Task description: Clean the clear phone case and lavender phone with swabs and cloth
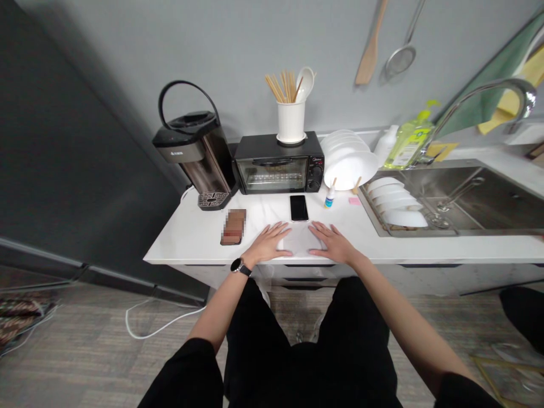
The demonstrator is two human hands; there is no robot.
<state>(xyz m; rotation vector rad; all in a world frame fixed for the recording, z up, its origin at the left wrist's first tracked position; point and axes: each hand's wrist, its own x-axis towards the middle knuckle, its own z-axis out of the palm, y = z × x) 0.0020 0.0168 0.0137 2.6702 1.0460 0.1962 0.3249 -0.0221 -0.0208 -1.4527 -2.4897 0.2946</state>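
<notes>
A thin white sheet, perhaps paper (300, 241), lies on the white countertop (191, 241) close to its front edge. On the sheet's left side rests my left hand (271, 241), flat with the fingers spread; a dark watch is on that wrist. My right hand (334, 243) lies open on the right side of the sheet, fingers stretched toward the middle. Just behind the sheet is a black-screened phone (299, 208). To the right of the phone stands a small white-and-blue bottle (329, 197), with a pink slip (354, 201) beside it.
Behind stand a water dispenser (204, 158), a toaster oven (276, 164) bearing a utensil holder (291, 120), and white plates (351, 164). At right, bowls (397, 207) sit in the sink (488, 218) under a curved faucet (488, 86). A blurred-out brown object (233, 225) lies left.
</notes>
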